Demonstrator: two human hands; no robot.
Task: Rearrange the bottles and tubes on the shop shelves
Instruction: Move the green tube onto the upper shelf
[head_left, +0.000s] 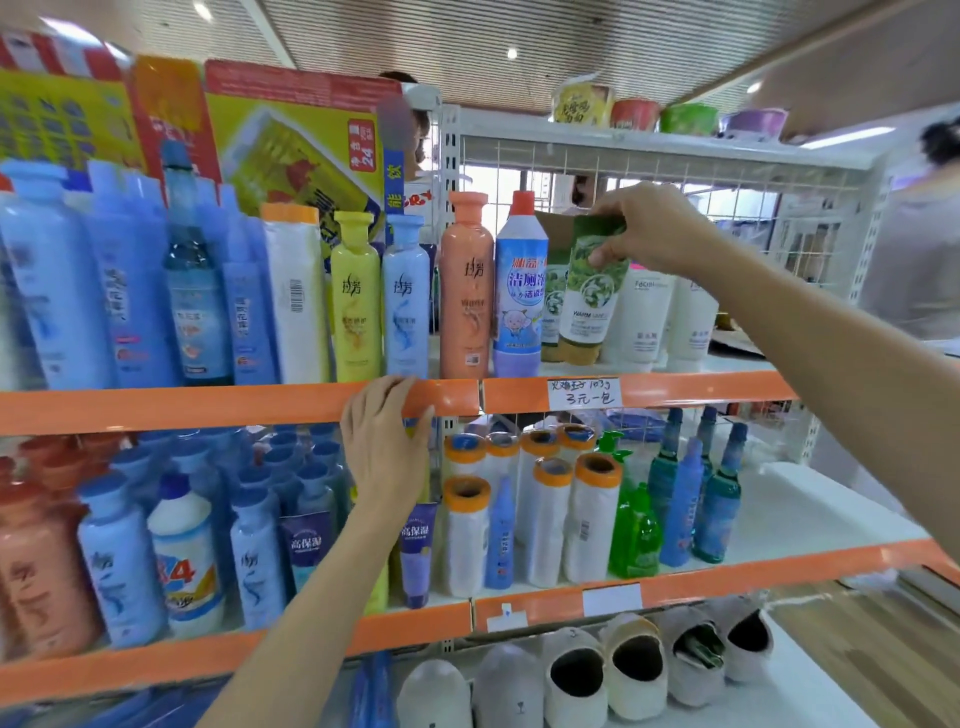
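We see a green-and-white tube (589, 291) standing cap-down on the upper shelf (675, 387), pinched at its flat top end by the right hand (647, 231), whose fingers and thumb are closed on the crimped edge. A second green tube (553, 301) of the same kind stands just behind and left of it, partly hidden. To the right stand white tubes (641, 317), close beside the held one. To the left, touching or nearly touching the green pair, is a white-and-blue toilet cleaner bottle (519, 291) with a red cap, and next to that an orange shampoo bottle (466, 291). Further left along the same shelf stand a pale blue bottle (405, 296) and a yellow bottle (356, 301). The left hand (387, 447) rests over the orange front edge of that shelf, fingers curled over the strip and gripping nothing else. A handwritten price label (584, 393) sits on the strip below the green tubes. On the shelf beneath we see rolls with orange ends (592, 519), a green pump bottle (631, 525) and blue bottles (719, 493). At the bottom lie light-coloured slippers (636, 670).
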